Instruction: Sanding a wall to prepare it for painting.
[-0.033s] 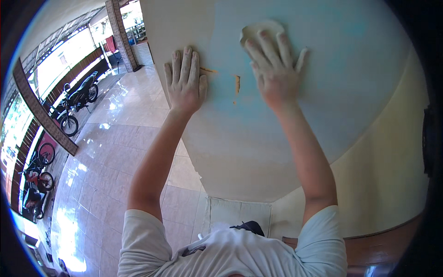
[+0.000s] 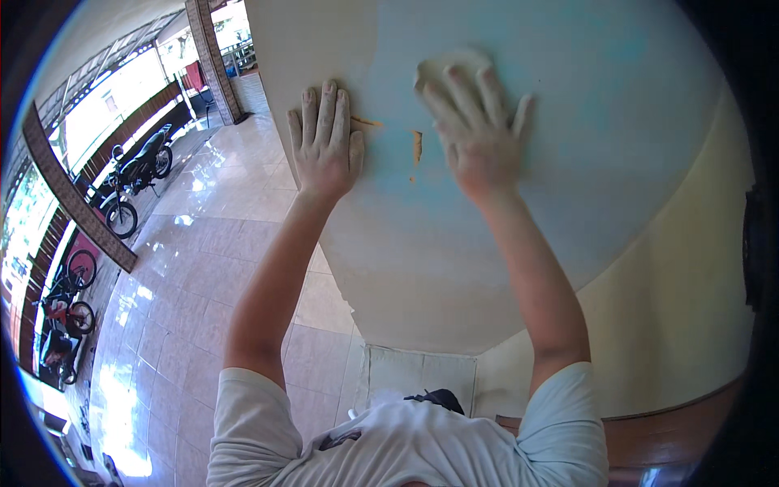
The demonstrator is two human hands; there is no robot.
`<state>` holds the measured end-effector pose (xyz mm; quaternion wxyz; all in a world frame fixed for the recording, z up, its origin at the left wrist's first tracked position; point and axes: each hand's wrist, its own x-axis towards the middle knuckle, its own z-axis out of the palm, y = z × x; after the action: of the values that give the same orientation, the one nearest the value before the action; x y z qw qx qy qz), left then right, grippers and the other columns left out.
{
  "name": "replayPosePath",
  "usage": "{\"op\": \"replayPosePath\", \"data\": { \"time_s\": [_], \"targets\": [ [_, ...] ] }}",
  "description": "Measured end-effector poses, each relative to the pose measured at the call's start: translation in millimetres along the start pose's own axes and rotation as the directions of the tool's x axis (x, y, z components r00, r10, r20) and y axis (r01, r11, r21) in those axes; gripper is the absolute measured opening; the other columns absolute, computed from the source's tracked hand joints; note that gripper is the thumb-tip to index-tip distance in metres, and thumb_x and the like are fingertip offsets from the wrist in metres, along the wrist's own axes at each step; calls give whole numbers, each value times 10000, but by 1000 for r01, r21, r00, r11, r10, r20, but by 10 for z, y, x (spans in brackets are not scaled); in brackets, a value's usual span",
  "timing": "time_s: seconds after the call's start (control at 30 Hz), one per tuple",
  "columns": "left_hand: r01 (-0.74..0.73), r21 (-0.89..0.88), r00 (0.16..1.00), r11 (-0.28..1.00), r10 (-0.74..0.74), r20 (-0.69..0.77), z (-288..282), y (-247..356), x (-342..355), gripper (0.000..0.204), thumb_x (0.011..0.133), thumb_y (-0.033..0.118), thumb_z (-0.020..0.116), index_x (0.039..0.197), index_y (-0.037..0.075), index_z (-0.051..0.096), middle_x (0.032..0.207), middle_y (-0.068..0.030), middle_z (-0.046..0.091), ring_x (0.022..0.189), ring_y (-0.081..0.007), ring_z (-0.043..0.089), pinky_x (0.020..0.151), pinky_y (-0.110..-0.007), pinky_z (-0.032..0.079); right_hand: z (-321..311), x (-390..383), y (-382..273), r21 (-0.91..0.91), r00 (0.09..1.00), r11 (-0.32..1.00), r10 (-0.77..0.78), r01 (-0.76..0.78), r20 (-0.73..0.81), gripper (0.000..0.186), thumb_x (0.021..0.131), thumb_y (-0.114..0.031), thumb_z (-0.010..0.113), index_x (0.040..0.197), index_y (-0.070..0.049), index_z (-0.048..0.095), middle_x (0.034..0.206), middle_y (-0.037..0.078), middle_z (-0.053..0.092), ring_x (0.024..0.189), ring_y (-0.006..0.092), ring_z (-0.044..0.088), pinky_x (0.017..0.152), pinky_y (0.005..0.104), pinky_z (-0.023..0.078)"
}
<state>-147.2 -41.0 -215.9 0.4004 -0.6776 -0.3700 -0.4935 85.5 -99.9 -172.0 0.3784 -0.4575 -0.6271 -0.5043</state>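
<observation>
A painted wall panel point(image 2: 454, 268) fills the middle, grey-white with worn light-blue patches. My left hand point(image 2: 324, 150) lies flat against it near its left edge, fingers stretched out, holding nothing. Under the fingers of my right hand point(image 2: 480, 134) is a pale, curved piece of sandpaper point(image 2: 466, 58), pressed to the surface; most of it is hidden by the fingers. Pale dust coats both hands. Between them the paint has an orange-brown chipped spot point(image 2: 418, 148) and a thin orange crack point(image 2: 367, 122) beside my left thumb.
To the left, a shiny tiled floor point(image 2: 235, 252) stretches toward a motorcycle point(image 2: 138, 178), more bikes point(image 2: 69, 300) and a patterned pillar point(image 2: 215, 61). A cream wall point(image 2: 657, 325) curves along the right. A dark object point(image 2: 442, 399) shows low in front of my shirt.
My right hand has slid slightly left and down along the wall, and the sandpaper has moved with it. My left hand has stayed in place.
</observation>
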Motion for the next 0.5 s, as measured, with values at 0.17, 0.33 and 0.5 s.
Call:
{"op": "replayPosePath", "data": {
  "time_s": [0.17,0.33,0.5],
  "targets": [
    [34,-20,999,999,-35,-36,27,18,-86,579,935,302,467,1450,40,433,1543,-144,363,1434,-406,292,1143,-611,166,146,-1321,-237,163,948,966,-233,200,218,520,844,-356,639,1355,-384,549,1498,-120,420,1429,189,309,1020,720,258],
    [19,-28,1000,999,-19,-23,130,184,-336,565,938,318,469,1427,36,458,1531,-142,385,1429,-408,303,1136,-627,166,119,-1889,-114,152,938,968,-235,201,256,484,866,-338,589,1345,-392,555,1478,-136,438,1407,171,336,977,725,309],
    [-28,-46,999,999,29,24,204,260,-655,531,947,330,471,1399,51,493,1512,-136,413,1422,-393,323,1128,-660,143,31,-965,101,73,928,970,-242,231,284,520,840,-320,648,1346,-389,550,1482,-117,434,1401,189,345,988,792,226]
  ]
}}
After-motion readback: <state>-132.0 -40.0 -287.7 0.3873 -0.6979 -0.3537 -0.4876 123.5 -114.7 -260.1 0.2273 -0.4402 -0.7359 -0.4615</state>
